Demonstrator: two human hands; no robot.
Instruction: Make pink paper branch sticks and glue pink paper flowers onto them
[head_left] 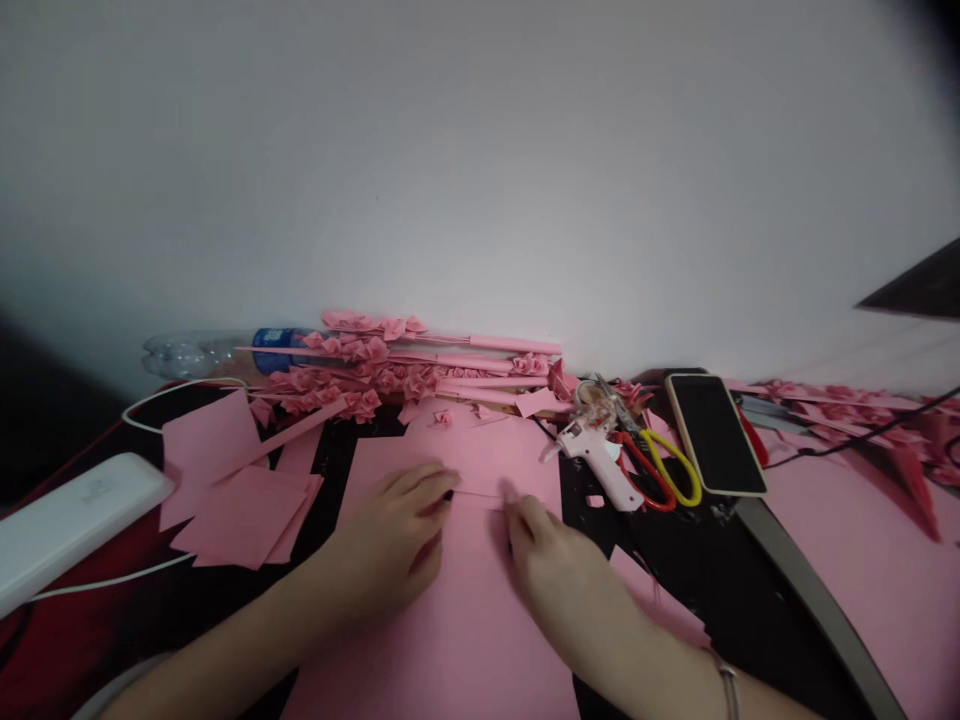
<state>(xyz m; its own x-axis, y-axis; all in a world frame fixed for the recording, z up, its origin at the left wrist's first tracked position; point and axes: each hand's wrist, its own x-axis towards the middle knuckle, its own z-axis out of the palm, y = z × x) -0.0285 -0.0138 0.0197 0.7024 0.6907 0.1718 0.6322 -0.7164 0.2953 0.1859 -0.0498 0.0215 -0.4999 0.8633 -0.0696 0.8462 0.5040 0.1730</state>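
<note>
Large sheets of pink paper (480, 620) lie in front of me. A narrow pink paper strip (480, 496) runs crosswise between my hands on top of them. My left hand (401, 535) rests on the sheets with curled fingers, its fingertips closed at the strip's left end. At the right end, the bent fingers of my right hand (551, 555) pinch the strip against the paper. The fingertips partly cover both ends, and something small and dark shows by the left ones. A small folded paper flower (443, 419) sits just beyond my hands.
Paper flowers with long stems (405, 375) are piled along the wall beside a clear plastic bottle (199, 353). Pink squares (244, 520) and a white power strip (86, 520) lie left. On the right are a glue gun (604, 465), yellow- and red-handled scissors (671, 465) and a phone (716, 430).
</note>
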